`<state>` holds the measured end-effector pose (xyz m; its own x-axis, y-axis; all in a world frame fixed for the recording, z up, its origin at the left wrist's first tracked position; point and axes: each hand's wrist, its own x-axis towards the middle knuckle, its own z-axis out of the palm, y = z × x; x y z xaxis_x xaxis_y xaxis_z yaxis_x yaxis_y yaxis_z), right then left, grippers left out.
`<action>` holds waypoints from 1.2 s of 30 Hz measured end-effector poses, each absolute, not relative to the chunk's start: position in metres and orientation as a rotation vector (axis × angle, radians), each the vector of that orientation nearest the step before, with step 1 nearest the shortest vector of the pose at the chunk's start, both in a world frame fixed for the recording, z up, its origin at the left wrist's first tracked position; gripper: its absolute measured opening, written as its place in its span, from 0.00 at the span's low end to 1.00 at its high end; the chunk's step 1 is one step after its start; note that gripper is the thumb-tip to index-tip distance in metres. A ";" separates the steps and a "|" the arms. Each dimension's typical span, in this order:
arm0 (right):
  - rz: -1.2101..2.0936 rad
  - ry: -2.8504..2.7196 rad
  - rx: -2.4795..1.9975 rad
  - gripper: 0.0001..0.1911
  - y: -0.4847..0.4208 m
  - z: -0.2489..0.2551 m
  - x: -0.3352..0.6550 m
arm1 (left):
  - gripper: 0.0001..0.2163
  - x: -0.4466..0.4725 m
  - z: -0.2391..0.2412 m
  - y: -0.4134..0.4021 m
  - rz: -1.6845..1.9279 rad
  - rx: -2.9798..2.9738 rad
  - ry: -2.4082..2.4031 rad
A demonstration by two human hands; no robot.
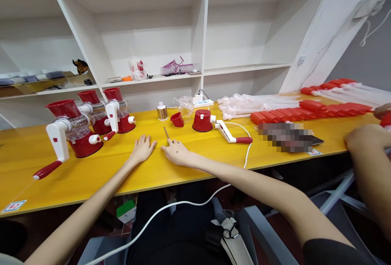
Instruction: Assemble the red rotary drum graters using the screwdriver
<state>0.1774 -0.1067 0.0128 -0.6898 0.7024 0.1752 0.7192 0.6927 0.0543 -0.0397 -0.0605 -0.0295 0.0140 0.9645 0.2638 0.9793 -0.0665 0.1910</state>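
Observation:
My left hand [142, 150] lies flat on the yellow table [122, 179] with its fingers apart. Beside it, my right hand [176, 152] also rests on the tabletop, fingers spread, their tips at the near end of a thin dark rod [165, 132]. Beyond the hands are parts of a rotary grater: a metal grating drum [163, 112], a red hopper [177, 119], a clear plastic body [185, 105] and a red base [202, 121]. A white crank with a red handle [230, 132] lies to the right. Assembled rotary graters [71, 130] stand on the left.
White shelves [203, 33] rise behind the table. A power strip [203, 103] feeds a white cable [180, 203] across my lap. Red-handled pieces [284, 114] and translucent tubes [259, 104] lie at right, near another person's hand [366, 136]. A blurred flat object [287, 138] sits there.

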 end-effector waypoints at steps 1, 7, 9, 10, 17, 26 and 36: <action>-0.170 -2.788 -1.146 0.21 -0.103 0.014 0.190 | 0.28 -0.025 -0.028 -0.056 -0.543 -2.246 -2.054; -0.181 -2.767 -1.225 0.26 -0.098 0.015 0.241 | 0.24 0.038 -0.013 -0.029 -0.823 -2.245 -1.755; -0.187 -2.719 -1.313 0.25 -0.100 0.013 0.253 | 0.22 0.049 -0.007 -0.019 -0.902 -2.214 -1.693; -0.189 -2.697 -1.352 0.23 -0.100 0.012 0.259 | 0.22 0.053 -0.005 -0.012 -0.934 -2.210 -1.666; -0.220 -2.529 -1.567 0.16 -0.095 0.015 0.281 | 0.19 0.064 -0.004 0.035 -1.130 -2.251 -1.590; -0.291 -2.401 -1.629 0.16 -0.090 0.003 0.274 | 0.07 0.052 -0.007 0.036 -1.100 -2.283 -1.520; -0.328 -2.357 -1.686 0.17 -0.095 0.004 0.271 | 0.09 0.001 -0.002 -0.002 -1.094 -2.153 -1.543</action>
<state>0.2710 -0.0950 0.0043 -0.3147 0.8974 0.3093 0.9478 0.3150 0.0503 0.0014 -0.0017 -0.0025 0.1450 0.6901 0.7091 0.8974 -0.3935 0.1994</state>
